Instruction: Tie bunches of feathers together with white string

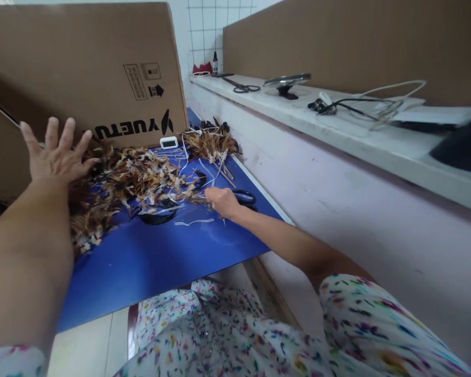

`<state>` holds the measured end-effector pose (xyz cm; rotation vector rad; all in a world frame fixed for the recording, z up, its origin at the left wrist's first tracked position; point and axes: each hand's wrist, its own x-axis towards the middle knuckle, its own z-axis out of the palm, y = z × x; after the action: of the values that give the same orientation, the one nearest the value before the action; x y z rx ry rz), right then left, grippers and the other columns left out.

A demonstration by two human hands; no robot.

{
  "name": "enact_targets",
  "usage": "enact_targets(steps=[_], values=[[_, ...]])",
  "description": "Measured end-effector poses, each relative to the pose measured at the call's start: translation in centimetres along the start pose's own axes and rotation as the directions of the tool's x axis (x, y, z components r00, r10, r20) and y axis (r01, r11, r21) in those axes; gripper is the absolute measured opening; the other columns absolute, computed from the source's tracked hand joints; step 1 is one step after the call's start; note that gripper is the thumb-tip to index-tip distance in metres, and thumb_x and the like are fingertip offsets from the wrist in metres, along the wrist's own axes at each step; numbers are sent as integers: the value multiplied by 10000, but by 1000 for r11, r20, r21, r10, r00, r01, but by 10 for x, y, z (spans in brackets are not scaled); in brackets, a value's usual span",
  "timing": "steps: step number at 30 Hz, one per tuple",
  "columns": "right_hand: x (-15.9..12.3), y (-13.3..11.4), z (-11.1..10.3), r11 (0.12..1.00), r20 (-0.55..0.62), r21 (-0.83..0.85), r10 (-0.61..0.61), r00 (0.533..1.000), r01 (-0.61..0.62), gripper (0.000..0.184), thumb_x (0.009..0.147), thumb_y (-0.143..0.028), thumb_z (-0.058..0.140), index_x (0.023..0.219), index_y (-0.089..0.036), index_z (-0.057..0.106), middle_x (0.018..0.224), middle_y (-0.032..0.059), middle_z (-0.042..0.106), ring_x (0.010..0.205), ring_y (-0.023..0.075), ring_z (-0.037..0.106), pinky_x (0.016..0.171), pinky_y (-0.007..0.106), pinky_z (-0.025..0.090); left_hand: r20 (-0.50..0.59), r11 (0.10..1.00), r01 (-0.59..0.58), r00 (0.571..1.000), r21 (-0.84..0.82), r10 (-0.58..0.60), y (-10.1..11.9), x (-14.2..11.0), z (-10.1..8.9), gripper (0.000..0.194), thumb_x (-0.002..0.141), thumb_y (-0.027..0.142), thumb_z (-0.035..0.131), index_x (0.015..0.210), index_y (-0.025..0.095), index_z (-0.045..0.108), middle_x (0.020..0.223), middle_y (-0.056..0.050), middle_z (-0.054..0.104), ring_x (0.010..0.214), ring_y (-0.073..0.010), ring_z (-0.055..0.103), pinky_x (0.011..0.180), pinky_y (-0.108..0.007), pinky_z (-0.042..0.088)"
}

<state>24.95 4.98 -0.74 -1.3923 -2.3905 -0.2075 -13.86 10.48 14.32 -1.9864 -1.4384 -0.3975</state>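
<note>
My left hand [57, 152] is stretched out with its fingers spread, at the far left in front of the cardboard box and beside a heap of brown feathers [141, 175]. My right hand [222, 201] is closed low over the blue table [153, 267]; whatever its fingers hold is hidden. Black-handled scissors [245, 198] lie right behind that hand. Brown strands show at its left side, near a black feather bundle [157, 215] and a white strip [194, 222]. A tied bunch of brown feathers [212, 141] rests farther back, with thin sticks [170, 153] to its left.
A large cardboard box [82, 63] walls off the back left, with a small white digital display [168, 142] before it. Along the right runs a white ledge [337, 118] bearing scissors [241, 86], a round stand [287, 84], tangled cables [377, 107] and a small bottle [215, 63].
</note>
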Motion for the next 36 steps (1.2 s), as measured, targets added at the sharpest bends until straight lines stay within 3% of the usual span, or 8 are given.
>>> enact_targets(steps=[7,12,16,22,25,29,32,36], values=[[-3,-11,-21,853,232,-194,-441,867,485,293,971,-90,359,1055,-182,623,873,51,672,615,137,488,512,285,218,58,919,-386,918,-84,391,13,36,-2,1028,841,784,-91,1500,117,332,1661,-95,173,1539,-248,9,1156,-595,-149],[4,-19,-36,657,170,-266,-688,705,705,325,989,-97,324,1156,-210,578,760,7,641,551,113,481,484,255,258,-6,613,-763,628,-206,779,67,43,17,757,907,676,394,1505,213,358,1621,-63,296,1524,-234,190,1189,-554,-160],[24,-22,-47,455,42,-339,-867,496,824,319,1018,-237,358,1278,-181,534,948,70,675,794,162,633,642,295,464,-219,303,-928,348,-215,912,112,22,19,652,921,600,439,1511,331,366,1570,-14,405,1510,-213,251,1203,-520,-164],[66,-19,-45,302,66,-269,-942,330,915,475,984,-451,442,1433,-293,447,1451,63,506,1372,261,442,1165,562,282,-305,150,-975,194,-161,932,133,-5,7,719,895,617,475,1545,426,235,1562,13,424,1518,-225,226,1207,-567,-120],[76,-18,-53,397,86,-172,-906,415,902,541,935,-521,512,1430,-307,462,1501,59,456,1465,281,309,1201,618,162,-241,232,-951,279,-205,930,128,-3,3,694,862,599,529,1504,506,282,1567,57,411,1527,-265,183,1196,-603,-108],[82,-22,-88,568,122,-162,-800,587,807,577,909,-517,566,1441,-320,462,1569,79,375,1514,321,172,1168,661,174,-45,540,-781,580,-314,813,113,14,-7,689,776,732,507,1425,514,430,1569,90,400,1533,-310,64,1180,-617,-123],[91,-26,-121,572,32,-219,-806,591,791,535,912,-480,579,1413,-308,498,1553,88,400,1501,351,192,1097,702,253,-43,731,-605,779,-316,626,98,30,-22,813,693,848,454,1406,458,478,1617,113,290,1521,-340,-64,1133,-648,-182],[107,-29,-153,626,-158,-346,-773,614,699,482,926,-510,511,1210,-147,651,1424,113,535,1435,389,299,1017,641,362,-109,866,-462,887,-193,449,87,47,-48,956,682,901,379,1364,257,563,1614,113,-218,1482,-378,-218,1149,-612,-176]])
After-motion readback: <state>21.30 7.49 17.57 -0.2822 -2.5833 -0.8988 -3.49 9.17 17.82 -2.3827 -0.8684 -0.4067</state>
